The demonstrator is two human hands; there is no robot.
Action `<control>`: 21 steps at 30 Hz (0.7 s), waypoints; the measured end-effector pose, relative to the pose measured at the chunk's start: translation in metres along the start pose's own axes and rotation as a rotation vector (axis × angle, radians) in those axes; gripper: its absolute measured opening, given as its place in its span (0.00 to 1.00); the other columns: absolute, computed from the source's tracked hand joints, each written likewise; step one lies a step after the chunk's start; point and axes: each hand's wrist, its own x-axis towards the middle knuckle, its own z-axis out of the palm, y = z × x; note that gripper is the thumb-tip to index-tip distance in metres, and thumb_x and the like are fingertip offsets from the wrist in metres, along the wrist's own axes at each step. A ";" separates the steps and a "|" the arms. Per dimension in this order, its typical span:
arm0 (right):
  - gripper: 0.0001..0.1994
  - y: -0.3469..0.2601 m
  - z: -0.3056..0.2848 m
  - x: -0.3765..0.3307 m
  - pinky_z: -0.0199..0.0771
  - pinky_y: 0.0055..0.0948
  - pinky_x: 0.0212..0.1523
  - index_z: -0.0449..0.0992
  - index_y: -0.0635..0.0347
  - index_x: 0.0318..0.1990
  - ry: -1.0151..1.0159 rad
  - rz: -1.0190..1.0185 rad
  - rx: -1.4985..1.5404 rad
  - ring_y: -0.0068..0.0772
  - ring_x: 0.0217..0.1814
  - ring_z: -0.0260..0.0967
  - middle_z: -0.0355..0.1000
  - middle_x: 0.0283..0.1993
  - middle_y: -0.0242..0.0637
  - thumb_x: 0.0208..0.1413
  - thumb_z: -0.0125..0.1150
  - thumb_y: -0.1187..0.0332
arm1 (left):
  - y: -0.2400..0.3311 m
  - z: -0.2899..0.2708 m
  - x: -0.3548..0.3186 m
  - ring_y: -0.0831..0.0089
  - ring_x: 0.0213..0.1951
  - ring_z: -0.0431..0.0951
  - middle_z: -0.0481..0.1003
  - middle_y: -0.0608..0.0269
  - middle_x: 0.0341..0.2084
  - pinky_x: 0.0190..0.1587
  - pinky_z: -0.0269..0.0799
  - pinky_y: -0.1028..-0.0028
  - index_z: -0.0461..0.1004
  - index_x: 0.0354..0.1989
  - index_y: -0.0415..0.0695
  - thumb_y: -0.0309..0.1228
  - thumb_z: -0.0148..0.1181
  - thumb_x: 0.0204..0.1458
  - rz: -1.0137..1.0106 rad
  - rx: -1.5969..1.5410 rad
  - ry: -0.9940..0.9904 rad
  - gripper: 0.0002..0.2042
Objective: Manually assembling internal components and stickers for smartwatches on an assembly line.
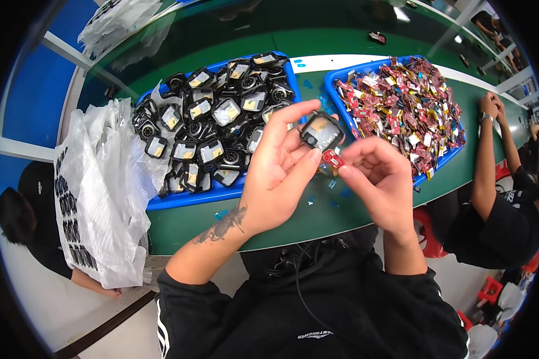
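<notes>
My left hand (281, 173) is closed on a black smartwatch case (321, 130), its open face turned up and a tan patch showing inside. Between the thumb and fingers of my right hand (380, 179) is a small red circuit board (332, 159), right at the lower edge of the case. Whether the board is still joined to the case I cannot tell. Left of my hands, a blue bin (203, 198) holds many similar black watch cases (226, 112). On the right, another blue bin (338, 75) is heaped with small red boards and silvery parts (401, 113).
Clear plastic sheets (111, 179) with rows of black pieces hang over the table's left side. Blue film scraps (221, 214) lie on the green table (269, 236). A co-worker's arms (488, 149) rest at the right; another person (36, 215) is at the left.
</notes>
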 end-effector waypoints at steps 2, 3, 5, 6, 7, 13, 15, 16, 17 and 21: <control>0.10 -0.003 0.004 0.000 0.73 0.19 0.43 0.71 0.68 0.42 0.050 0.004 0.052 0.19 0.39 0.73 0.74 0.38 0.36 0.53 0.60 0.82 | -0.002 -0.002 -0.001 0.62 0.57 0.70 0.63 0.39 0.58 0.60 0.67 0.64 0.45 0.67 0.38 0.16 0.43 0.58 0.049 0.073 -0.023 0.28; 0.10 -0.007 0.004 0.001 0.73 0.19 0.43 0.71 0.68 0.42 0.049 0.004 0.053 0.19 0.39 0.73 0.74 0.38 0.36 0.53 0.60 0.82 | -0.002 -0.003 -0.002 0.63 0.56 0.70 0.64 0.42 0.57 0.59 0.68 0.65 0.45 0.67 0.39 0.16 0.43 0.58 0.074 0.133 -0.036 0.28; 0.08 -0.015 0.004 0.001 0.73 0.17 0.40 0.72 0.68 0.41 0.037 0.073 0.204 0.18 0.38 0.73 0.75 0.36 0.35 0.54 0.60 0.81 | -0.001 0.001 -0.005 0.65 0.52 0.73 0.70 0.50 0.49 0.55 0.70 0.69 0.58 0.63 0.37 0.14 0.45 0.56 0.196 0.314 0.014 0.24; 0.08 -0.014 0.003 0.001 0.73 0.17 0.40 0.72 0.68 0.41 0.037 0.073 0.203 0.18 0.38 0.73 0.75 0.36 0.35 0.54 0.60 0.81 | 0.001 0.000 -0.005 0.65 0.52 0.73 0.70 0.50 0.49 0.55 0.70 0.69 0.58 0.63 0.37 0.14 0.45 0.56 0.196 0.314 0.014 0.24; 0.07 -0.013 0.001 0.001 0.73 0.17 0.39 0.72 0.69 0.41 0.008 0.073 0.211 0.18 0.38 0.73 0.75 0.36 0.35 0.54 0.60 0.81 | 0.005 -0.002 -0.005 0.65 0.48 0.75 0.72 0.50 0.46 0.51 0.71 0.71 0.65 0.57 0.38 0.13 0.47 0.52 0.212 0.437 -0.022 0.21; 0.07 -0.013 -0.006 -0.003 0.73 0.18 0.39 0.73 0.69 0.41 -0.013 0.064 0.207 0.19 0.38 0.73 0.75 0.36 0.35 0.55 0.59 0.81 | 0.013 -0.003 -0.005 0.65 0.45 0.78 0.75 0.49 0.44 0.44 0.75 0.73 0.77 0.46 0.36 0.13 0.57 0.47 0.226 0.625 -0.096 0.17; 0.07 -0.014 -0.005 -0.004 0.74 0.19 0.39 0.73 0.70 0.41 -0.018 0.046 0.215 0.20 0.38 0.73 0.75 0.36 0.36 0.55 0.59 0.81 | 0.011 -0.004 -0.006 0.66 0.43 0.79 0.77 0.51 0.42 0.44 0.76 0.75 0.78 0.46 0.37 0.14 0.61 0.46 0.262 0.733 -0.071 0.16; 0.07 -0.017 -0.002 -0.006 0.74 0.19 0.39 0.74 0.70 0.41 0.016 0.034 0.185 0.21 0.37 0.73 0.75 0.36 0.37 0.54 0.60 0.81 | 0.011 -0.003 -0.006 0.66 0.43 0.79 0.77 0.51 0.42 0.44 0.76 0.75 0.78 0.46 0.37 0.14 0.61 0.46 0.263 0.732 -0.072 0.16; 0.08 -0.019 -0.001 -0.006 0.74 0.20 0.40 0.75 0.71 0.41 0.047 0.020 0.156 0.21 0.37 0.73 0.75 0.36 0.38 0.53 0.61 0.81 | 0.013 -0.002 -0.006 0.67 0.43 0.80 0.77 0.51 0.42 0.43 0.76 0.75 0.79 0.45 0.38 0.15 0.62 0.45 0.241 0.737 -0.068 0.16; 0.08 -0.017 -0.007 -0.003 0.73 0.25 0.37 0.78 0.67 0.36 -0.009 -0.298 -0.284 0.30 0.37 0.74 0.75 0.34 0.41 0.45 0.64 0.83 | 0.012 -0.002 -0.006 0.67 0.41 0.80 0.77 0.51 0.42 0.42 0.76 0.75 0.80 0.43 0.39 0.16 0.63 0.45 0.217 0.740 -0.071 0.15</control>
